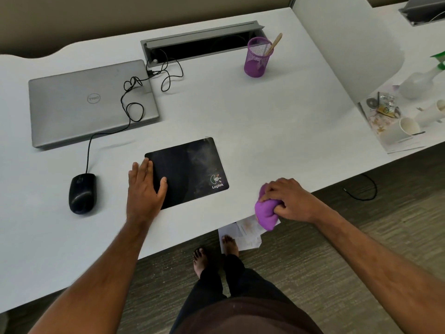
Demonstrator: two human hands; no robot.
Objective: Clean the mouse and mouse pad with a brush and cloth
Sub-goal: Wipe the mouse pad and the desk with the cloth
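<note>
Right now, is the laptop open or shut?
Shut: the laptop lies flat on the desk, lid down, logo facing up.

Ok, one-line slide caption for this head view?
Left hand steadies the black mouse pad while the right hand grips a purple cloth at the desk edge.

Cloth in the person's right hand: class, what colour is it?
Purple. The cloth shows best in the head view, bunched in the right hand.
</note>
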